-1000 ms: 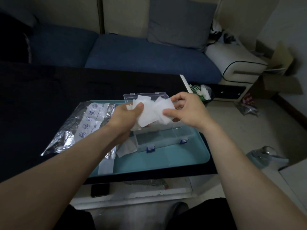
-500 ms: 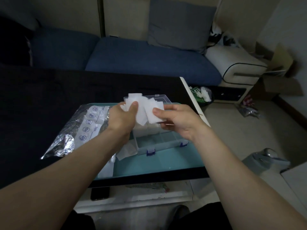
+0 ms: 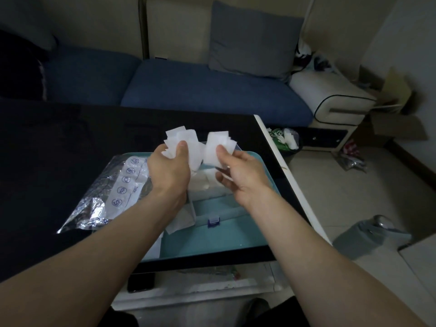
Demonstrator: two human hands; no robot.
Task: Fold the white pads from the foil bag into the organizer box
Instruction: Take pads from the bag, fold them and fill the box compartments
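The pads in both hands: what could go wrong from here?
1. The left hand grips a loose, fanned bunch of pads; some may slip out onto the tray.
2. The right hand pinches its pads by the lower edge only; they may drop outside the box.

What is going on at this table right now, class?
A person holds a bunch of white pads in the left hand and pinches a few more in the right hand, both raised over a clear organizer box. The box sits on a teal tray and already holds some pads. An opened foil bag lies on the left of the tray.
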